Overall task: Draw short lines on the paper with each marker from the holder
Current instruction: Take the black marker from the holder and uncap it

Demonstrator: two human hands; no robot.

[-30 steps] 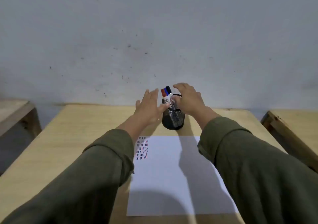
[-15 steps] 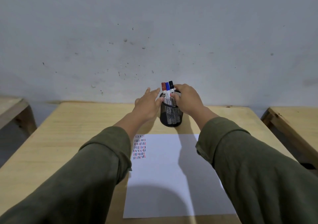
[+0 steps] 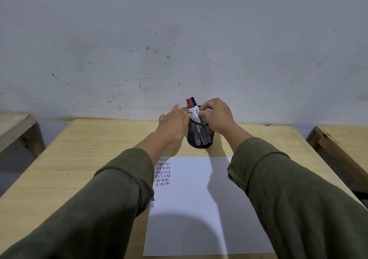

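A black mesh holder (image 3: 200, 137) stands on the wooden table (image 3: 89, 155) just beyond a white paper (image 3: 199, 203). A red-capped marker (image 3: 189, 104) and a blue-capped marker (image 3: 193, 102) stick up from it. My right hand (image 3: 217, 116) curls over the holder's rim, its fingertips pinched on a marker barrel. That marker's cap is hidden under the fingers. My left hand (image 3: 172, 124) rests flat against the holder's left side, fingers spread, thumb touching the red marker. Rows of short red, blue and black lines (image 3: 163, 172) fill the paper's upper left corner.
A pale wall rises right behind the table. Other wooden tables stand at the far left (image 3: 16, 127) and far right (image 3: 342, 139), with gaps between. My green sleeves cover the paper's left and right edges.
My right hand has closed its fingers down over the markers, and the black cap no longer shows. My left thumb now touches the red marker. The view has tilted slightly.
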